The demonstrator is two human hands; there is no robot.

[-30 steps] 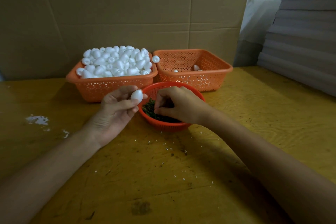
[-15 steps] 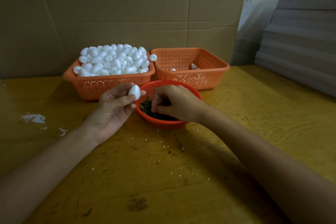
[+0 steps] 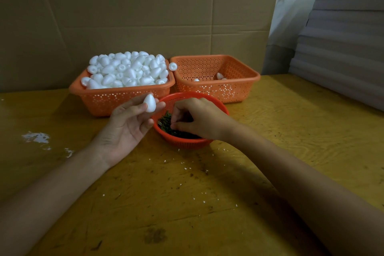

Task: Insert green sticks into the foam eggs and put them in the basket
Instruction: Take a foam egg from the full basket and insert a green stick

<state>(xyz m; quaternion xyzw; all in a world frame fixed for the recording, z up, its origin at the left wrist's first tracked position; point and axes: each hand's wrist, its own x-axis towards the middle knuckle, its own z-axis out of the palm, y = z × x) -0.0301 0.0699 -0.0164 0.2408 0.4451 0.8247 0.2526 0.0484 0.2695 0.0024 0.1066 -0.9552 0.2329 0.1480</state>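
Foam egg (image 3: 149, 103) in left hand (image 3: 126, 129), narrow grip — green sticks (image 3: 165, 123) in right hand (image 3: 200, 119)

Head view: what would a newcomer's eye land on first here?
The heap of white foam eggs overfilling the left orange basket at the back stands out most. In front, the left hand pinches a single foam egg beside the round red basket, where the right hand reaches among green sticks.

I held my left hand (image 3: 127, 128) palm-up, fingertips pinching a foam egg (image 3: 149, 103); my right hand (image 3: 200, 120) reached forward, fingers curled down.
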